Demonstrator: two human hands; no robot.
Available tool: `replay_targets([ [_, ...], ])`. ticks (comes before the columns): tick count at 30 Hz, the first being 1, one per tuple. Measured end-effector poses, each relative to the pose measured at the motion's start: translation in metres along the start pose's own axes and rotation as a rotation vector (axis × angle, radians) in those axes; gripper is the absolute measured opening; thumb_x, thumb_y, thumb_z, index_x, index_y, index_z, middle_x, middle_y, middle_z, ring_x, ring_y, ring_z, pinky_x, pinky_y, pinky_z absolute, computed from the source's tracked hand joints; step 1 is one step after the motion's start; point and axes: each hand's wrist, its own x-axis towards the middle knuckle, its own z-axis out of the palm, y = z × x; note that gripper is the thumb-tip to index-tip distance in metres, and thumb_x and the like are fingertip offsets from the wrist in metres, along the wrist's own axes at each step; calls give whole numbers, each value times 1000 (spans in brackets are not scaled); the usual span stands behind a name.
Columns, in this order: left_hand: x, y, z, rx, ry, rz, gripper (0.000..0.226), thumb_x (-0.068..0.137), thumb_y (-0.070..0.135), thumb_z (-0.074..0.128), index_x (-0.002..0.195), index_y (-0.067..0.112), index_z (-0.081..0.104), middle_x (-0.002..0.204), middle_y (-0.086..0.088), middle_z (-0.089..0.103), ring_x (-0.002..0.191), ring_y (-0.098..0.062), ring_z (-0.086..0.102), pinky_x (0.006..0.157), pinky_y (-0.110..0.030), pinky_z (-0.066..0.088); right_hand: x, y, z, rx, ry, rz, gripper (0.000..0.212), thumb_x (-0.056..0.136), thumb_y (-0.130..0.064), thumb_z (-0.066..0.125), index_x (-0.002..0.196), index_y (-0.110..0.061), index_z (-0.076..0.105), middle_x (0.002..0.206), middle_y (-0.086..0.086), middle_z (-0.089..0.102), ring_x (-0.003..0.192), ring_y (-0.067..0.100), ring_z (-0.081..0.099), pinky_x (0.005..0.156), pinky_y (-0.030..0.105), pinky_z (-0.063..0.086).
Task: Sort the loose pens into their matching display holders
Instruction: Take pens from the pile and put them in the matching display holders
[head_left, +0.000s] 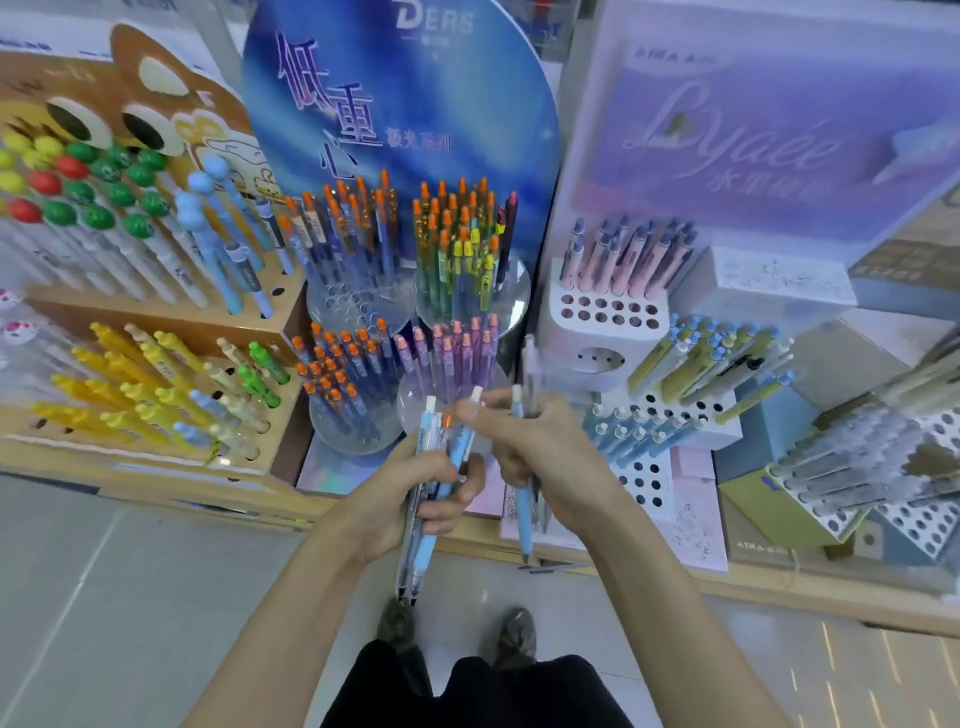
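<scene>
Pointing tips-down, near-upright pens (426, 545) fill left hand (387, 506) and right hand (543, 457).

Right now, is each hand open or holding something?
Left hand: grips a bundle of pens.
Right hand: grips a light blue pen and a pale pen.

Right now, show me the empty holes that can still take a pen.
Free: the holes in front of the pink pens in the white holder, and those below the light-blue pens. Crowded: the multicoloured pen cup.

Blurred pens (852, 462) at the right edge seem grey.
</scene>
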Motion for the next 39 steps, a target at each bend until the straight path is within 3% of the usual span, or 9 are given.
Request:
replay_targets([
  [5,-9,8,-10,56,38,15,53,71,8,54,122,9,42,63,-8,50,35,-7,29,39,-17,33,9,-6,19,-122,-72,47,16,86,-13,67,94,1,71,36,-11,42,36,9,28,42,23,23],
  [9,-17,16,-17,47,51,35,35,72,6,53,107,5,47,58,-6,48,37,-9,31,41,-22,38,19,-4,34,-96,16,38,20,82,-11,71,83,9,67,37,-6,34,37,11,25,40,21,25],
  [13,-27,23,-23,158,103,42,5,74,19,63,72,16,59,54,-1,47,38,-9,35,44,-25,42,31,-5,42,94,127,-17,17,82,-10,71,66,-11,65,38,-4,30,34,11,23,39,19,25],
  [16,-33,28,-30,181,173,71,10,85,23,60,82,14,61,57,-2,51,39,-10,38,42,-25,42,38,-7,50,96,181,-96,14,82,-14,72,70,-13,67,39,-5,32,35,11,25,40,19,27],
  [19,-42,34,-38,235,204,118,20,85,32,60,74,16,63,62,-5,58,42,-12,44,45,-26,44,46,-7,60,156,241,-138,25,85,-15,70,61,-20,65,39,-5,29,35,12,23,40,18,27],
  [25,-67,36,-62,279,188,145,14,88,30,59,80,21,66,67,-5,59,44,-13,45,45,-24,42,52,-1,84,40,138,-89,29,84,-19,72,58,-21,61,39,-7,31,34,10,24,38,17,24],
  [30,-87,29,-89,335,236,38,15,90,28,57,80,30,68,73,-6,61,50,-16,46,49,-29,42,56,4,93,102,371,-212,34,89,-16,67,56,-22,60,47,-1,46,36,9,29,40,19,26],
  [34,-99,22,-111,380,332,-24,14,89,31,57,84,22,66,70,-3,61,51,-15,47,49,-29,43,57,9,91,-107,543,-361,24,91,-22,64,68,-17,63,59,-1,60,46,7,42,52,22,35],
  [39,-99,22,-127,412,599,102,15,99,19,46,88,10,54,57,3,59,46,-11,49,45,-24,45,50,45,112,-401,516,-354,16,92,-24,64,82,-11,65,68,2,64,60,7,51,60,18,40],
])
